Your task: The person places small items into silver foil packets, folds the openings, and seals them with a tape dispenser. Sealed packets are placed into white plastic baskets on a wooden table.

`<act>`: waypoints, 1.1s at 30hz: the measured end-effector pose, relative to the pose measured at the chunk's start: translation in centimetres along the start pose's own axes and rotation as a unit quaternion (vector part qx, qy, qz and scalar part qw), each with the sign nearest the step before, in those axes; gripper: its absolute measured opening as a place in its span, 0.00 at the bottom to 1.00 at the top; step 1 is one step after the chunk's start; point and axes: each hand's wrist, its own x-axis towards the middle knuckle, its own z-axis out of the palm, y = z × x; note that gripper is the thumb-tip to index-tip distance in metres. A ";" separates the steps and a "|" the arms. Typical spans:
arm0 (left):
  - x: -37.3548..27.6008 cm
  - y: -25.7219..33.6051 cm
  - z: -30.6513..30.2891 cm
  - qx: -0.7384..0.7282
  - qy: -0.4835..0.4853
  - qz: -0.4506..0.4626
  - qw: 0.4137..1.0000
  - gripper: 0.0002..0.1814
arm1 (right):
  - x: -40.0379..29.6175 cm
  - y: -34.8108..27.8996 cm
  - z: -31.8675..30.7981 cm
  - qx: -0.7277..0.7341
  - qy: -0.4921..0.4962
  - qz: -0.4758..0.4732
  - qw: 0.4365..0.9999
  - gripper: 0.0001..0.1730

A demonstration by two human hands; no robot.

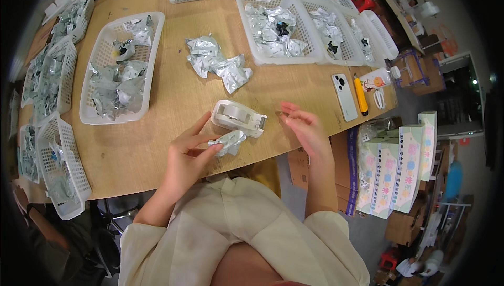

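My left hand (191,150) pinches a small silver foil packet (229,142) by its left end, just above the near edge of the wooden table. Right behind the packet stands a white tape dispenser (239,116) with a roll of tape in it, its cutter end turned to the right. My right hand (304,127) is raised to the right of the dispenser, apart from it, with fingers bent. Blur hides whether something thin, such as a bit of tape, is between its fingertips. Beyond the dispenser lie several crumpled foil packets (218,62) in a loose pile.
A white plastic basket (154,61) of foil packets stands at left; another basket (252,46) holds packets and a dark figurine (282,28). At right lie a phone (345,98), a yellow utility knife (360,96) and a bottle (374,80). Another person's arm (47,225) shows lower left.
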 end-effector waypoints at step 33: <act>0.2 -1.0 1.0 -0.322 0.026 -0.078 0.943 0.08 | -3.3 1.0 9.4 0.081 0.013 -0.127 0.989 0.10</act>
